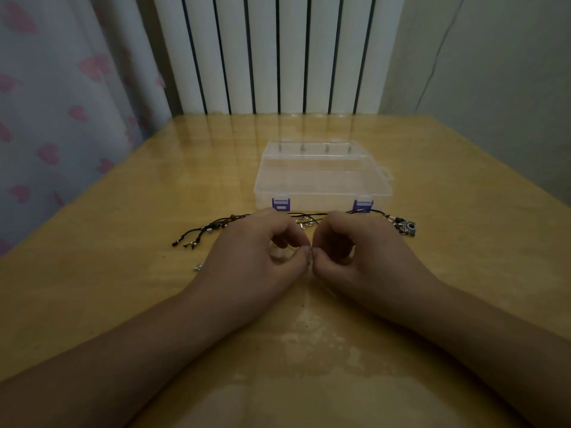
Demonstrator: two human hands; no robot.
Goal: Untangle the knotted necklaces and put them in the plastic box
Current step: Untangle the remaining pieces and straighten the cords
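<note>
Whatever the left hand [256, 251] and right hand [355, 251] pinch between their fingertips is too small and dim to identify. The hands hide the middle of the black cords [213, 228], so the knot cannot be seen. A small silvery charm [198, 266] by the left wrist is too blurred to identify.

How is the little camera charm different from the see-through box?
The camera charm is tiny, dark and silvery; the plastic box is large and clear with blue clasps.
The charm is tied to a black cord; the box stands alone, closed.
The charm lies right of the right hand; the box sits farther back.
Both rest on the wooden table.
</note>
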